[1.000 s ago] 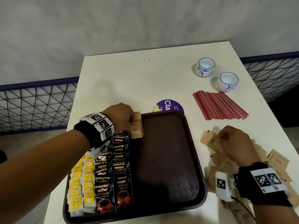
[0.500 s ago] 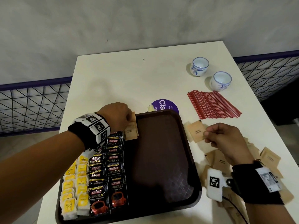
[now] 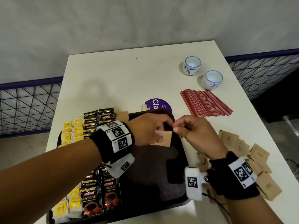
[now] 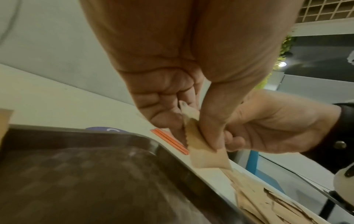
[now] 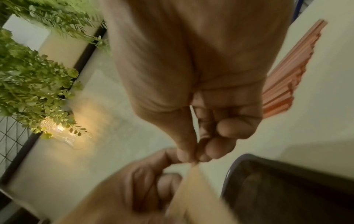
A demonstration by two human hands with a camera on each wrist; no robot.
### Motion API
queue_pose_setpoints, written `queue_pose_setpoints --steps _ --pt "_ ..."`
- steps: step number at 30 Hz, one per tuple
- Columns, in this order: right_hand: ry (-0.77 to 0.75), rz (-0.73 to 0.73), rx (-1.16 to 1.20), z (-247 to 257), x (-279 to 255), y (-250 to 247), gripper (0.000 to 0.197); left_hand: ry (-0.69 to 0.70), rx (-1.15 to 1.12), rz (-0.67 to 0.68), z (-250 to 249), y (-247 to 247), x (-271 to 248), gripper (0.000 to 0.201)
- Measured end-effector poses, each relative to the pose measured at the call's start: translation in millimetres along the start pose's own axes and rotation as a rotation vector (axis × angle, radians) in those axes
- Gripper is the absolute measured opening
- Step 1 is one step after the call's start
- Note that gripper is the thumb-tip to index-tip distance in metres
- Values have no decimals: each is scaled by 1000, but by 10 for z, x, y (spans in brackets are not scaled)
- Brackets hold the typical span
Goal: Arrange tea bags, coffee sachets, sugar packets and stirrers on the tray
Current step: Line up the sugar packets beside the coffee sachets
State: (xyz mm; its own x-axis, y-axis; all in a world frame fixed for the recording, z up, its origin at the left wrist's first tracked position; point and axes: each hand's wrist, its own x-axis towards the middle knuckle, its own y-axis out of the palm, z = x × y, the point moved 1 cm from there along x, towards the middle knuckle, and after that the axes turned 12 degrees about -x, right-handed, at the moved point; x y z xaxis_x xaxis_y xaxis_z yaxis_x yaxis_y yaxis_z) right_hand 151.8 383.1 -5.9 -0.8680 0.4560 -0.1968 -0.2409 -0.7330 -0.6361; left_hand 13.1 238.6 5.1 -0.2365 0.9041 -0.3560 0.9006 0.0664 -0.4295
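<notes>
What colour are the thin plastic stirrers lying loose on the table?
Red stirrers, clearest in the head view.

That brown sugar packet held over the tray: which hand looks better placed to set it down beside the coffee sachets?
Probably the left hand. It grips the sugar packet and is nearer the coffee sachets; the right hand only pinches its top corner.

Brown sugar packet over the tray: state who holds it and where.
Both hands pinch the brown sugar packet: left hand and right hand both near its top edge.
</notes>
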Motion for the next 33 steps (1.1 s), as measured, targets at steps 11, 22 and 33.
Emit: queue_pose_setpoints --steps 11,22,33 --pt "581 -35 -615 -1057 -92 -670 43 -174 15 -317 498 -694 -375 19" --pt "460 -161 -486 -987 -97 -559 10 -261 83 -234 597 -738 -374 28" --pt "274 -261 -127 -471 -133 -620 7 -353 178 -179 520 -763 -383 15"
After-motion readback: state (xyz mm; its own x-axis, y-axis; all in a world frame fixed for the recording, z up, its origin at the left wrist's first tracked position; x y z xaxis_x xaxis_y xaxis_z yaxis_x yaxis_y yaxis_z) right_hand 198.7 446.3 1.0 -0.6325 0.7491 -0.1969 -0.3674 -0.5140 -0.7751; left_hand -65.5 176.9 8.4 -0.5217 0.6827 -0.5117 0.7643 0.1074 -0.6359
